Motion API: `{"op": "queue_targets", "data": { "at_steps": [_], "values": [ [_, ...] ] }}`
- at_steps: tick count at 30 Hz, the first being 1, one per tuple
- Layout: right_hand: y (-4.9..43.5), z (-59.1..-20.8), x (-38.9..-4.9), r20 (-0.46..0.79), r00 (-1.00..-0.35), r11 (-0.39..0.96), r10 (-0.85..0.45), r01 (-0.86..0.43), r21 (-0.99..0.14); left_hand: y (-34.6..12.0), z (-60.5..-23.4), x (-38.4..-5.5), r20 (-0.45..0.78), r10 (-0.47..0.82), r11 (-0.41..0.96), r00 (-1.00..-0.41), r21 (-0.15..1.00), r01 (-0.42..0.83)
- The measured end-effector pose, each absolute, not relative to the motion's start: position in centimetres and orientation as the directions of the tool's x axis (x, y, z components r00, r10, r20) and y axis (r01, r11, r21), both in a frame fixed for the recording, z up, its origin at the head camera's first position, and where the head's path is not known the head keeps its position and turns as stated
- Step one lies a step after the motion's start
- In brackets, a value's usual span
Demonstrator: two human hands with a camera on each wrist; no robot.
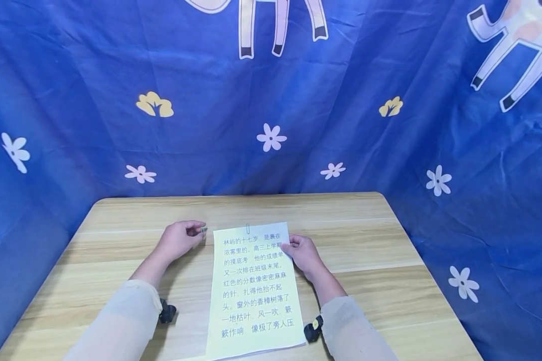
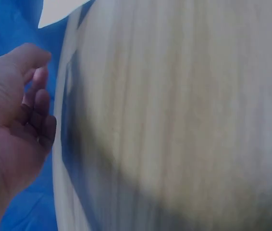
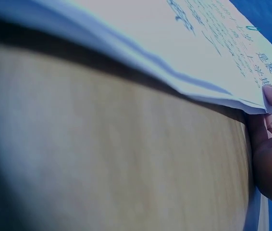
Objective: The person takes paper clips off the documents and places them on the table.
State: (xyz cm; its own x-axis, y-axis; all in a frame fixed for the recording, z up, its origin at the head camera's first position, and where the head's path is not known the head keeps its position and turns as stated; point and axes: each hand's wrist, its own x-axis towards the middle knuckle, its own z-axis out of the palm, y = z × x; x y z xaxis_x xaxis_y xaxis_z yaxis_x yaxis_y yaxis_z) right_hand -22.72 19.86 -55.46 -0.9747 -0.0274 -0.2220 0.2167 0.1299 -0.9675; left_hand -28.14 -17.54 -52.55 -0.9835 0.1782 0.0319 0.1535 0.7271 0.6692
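Note:
A stack of printed paper sheets (image 1: 256,291) lies on the wooden table, its lines in large Chinese characters. One green paper clip (image 1: 248,229) sits on its top edge, near the middle. My right hand (image 1: 303,253) pinches the upper right edge of the sheets, thumb on top and fingers beneath; in the right wrist view that edge is lifted off the table. Left of the stack, apart from it, my left hand (image 1: 183,237) has a small green clip (image 1: 204,229) at its fingertips. The left wrist view shows the left hand (image 2: 18,110) with bent fingers; the clip is hidden there.
The wooden table (image 1: 357,230) has rounded far corners. A blue curtain (image 1: 208,150) with flowers and animal figures hangs behind it and at both sides. Black wrist cameras are strapped at both sleeves, the right one (image 1: 313,329) close beside the sheets.

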Motion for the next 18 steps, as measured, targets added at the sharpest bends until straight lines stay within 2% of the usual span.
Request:
{"op": "queue_targets", "data": {
  "at_steps": [18],
  "values": [
    [19.90, -55.71, -22.76, -0.223, -0.975, 0.156, -0.024, 0.217, -0.964, -17.93, -52.72, -28.17, 0.021, 0.238, 0.794, -0.971, 0.571, 0.208]
  ]
}}
